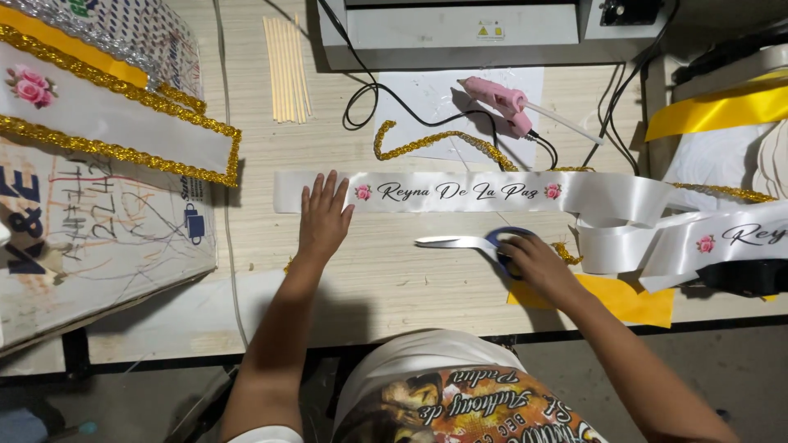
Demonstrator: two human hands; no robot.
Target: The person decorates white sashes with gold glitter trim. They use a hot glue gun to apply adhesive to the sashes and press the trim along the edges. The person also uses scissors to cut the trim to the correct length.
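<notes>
A long white satin sash (460,191) with script lettering and small pink roses lies flat across the wooden table (394,287). My left hand (322,217) presses flat on its left part, fingers spread. My right hand (532,261) rests on the blue handles of a pair of scissors (460,242) lying on the table just below the sash, blades pointing left. A strand of gold glitter trim (435,141) curves above the sash. More white sash (657,238) bunches up to the right.
A pink glue gun (502,102) lies on a white sheet at the back, its black cord looping left. Glue sticks (287,70) lie beside it. A gold-edged sash (107,123) covers cardboard at left. Yellow ribbon (722,107) and yellow paper (632,299) sit right. A grey machine (460,29) stands behind.
</notes>
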